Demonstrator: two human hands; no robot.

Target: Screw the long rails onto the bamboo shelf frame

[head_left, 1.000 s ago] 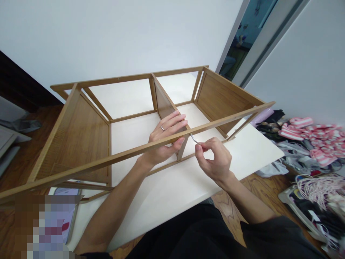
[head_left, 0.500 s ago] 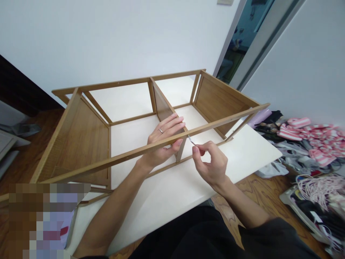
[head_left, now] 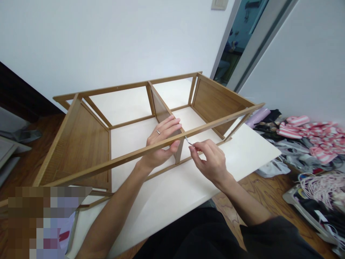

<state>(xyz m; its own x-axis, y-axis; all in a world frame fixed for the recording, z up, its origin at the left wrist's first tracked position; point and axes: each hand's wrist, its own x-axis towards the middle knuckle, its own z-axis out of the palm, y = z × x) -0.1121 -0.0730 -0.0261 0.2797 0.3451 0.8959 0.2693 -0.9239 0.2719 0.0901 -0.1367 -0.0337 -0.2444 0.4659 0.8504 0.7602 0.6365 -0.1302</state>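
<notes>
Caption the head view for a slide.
Left hand holds brown wooden shelf divider; right fingers pinch thin metal hex key.

There are two hands, one left hand [head_left: 161,140] and one right hand [head_left: 210,160]. There is one ring [head_left: 158,132] (just one, and it is on the left hand). In the middle there is one wood shelf [head_left: 115,159]. It has three brown boards: one left board [head_left: 81,151], one middle board [head_left: 160,108] and one right board [head_left: 215,106]. There is one small metal key [head_left: 188,141] near the middle. Under the shelf there is one big white board [head_left: 242,154]. At the top right there is one door opening [head_left: 239,39], and next to it there is one small wall plate [head_left: 219,4]. At the lower left there is one blurry patch [head_left: 40,223].
</notes>
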